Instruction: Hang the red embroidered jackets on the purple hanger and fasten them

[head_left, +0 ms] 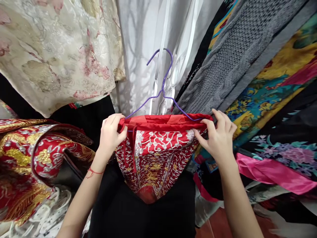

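A red skirt [158, 155] with silver and gold embroidery hangs in front of me, its waistband stretched sideways. Inside the waistband sits a purple wire hanger [162, 91], its hook pointing up. At the left end of the waistband, the fingers of my left hand [112, 132] are closed on the fabric near the hanger's corner. My right hand [216, 134] pinches the right end between thumb and fingers. The lower part of the skirt drapes down over black cloth.
A cream floral garment [61, 49] hangs at upper left, above a red and gold embroidered garment [29, 155]. White hangers [183, 59] hang behind the purple one. On the right are a grey knit [235, 49], a colourful floral cloth [272, 86] and a pink sash [274, 172].
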Tool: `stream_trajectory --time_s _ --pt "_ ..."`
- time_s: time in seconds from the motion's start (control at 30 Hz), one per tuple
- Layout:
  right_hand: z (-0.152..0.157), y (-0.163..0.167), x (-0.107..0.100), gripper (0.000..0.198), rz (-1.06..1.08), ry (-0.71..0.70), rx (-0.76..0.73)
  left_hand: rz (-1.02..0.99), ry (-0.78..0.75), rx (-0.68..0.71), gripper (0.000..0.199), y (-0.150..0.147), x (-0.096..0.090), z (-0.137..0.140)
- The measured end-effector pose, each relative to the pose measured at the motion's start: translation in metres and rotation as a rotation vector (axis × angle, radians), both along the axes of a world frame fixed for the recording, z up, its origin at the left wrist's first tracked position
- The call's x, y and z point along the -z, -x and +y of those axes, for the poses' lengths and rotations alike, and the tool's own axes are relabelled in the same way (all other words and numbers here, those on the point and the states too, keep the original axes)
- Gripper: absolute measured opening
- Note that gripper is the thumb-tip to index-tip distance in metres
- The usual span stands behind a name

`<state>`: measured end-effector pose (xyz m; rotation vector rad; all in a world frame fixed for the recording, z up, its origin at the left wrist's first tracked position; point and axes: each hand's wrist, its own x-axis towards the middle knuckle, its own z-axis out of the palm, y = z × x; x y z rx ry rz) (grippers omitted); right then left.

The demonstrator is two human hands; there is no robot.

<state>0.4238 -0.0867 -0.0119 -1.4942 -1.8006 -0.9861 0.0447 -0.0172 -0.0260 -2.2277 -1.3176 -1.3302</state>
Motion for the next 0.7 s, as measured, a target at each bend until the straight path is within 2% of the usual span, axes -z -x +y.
stream_trajectory --time_s 0.07,0.23,0.37,0.5,0.57,0.7 --pt "0.005 -0.01 0.005 0.026 0.051 0.039 -0.057 -0.058 0.001 0.012 0.025 0.002 0.002 0.009" --pt "0.008 -0.022 0.018 0.01 0.309 0.079 -0.337 -0.248 -0.041 -0.026 0.026 0.011 0.009 0.027" --pt "-0.007 -0.022 0.013 0.009 0.471 0.186 -0.501 -0.469 0.034 -0.091 0.019 0.025 0.017 0.043" --pt "-0.014 -0.021 0.015 0.014 0.615 0.291 -0.596 -0.755 0.086 -0.034 0.011 0.035 0.028 0.051" --pt "-0.015 -0.021 0.023 0.015 0.691 0.268 -0.609 -0.819 0.079 -0.031 0.017 0.035 0.035 0.048" --pt "-0.024 -0.019 0.045 0.018 0.761 0.235 -0.601 -0.847 0.119 -0.018 0.041 0.032 0.049 0.027"
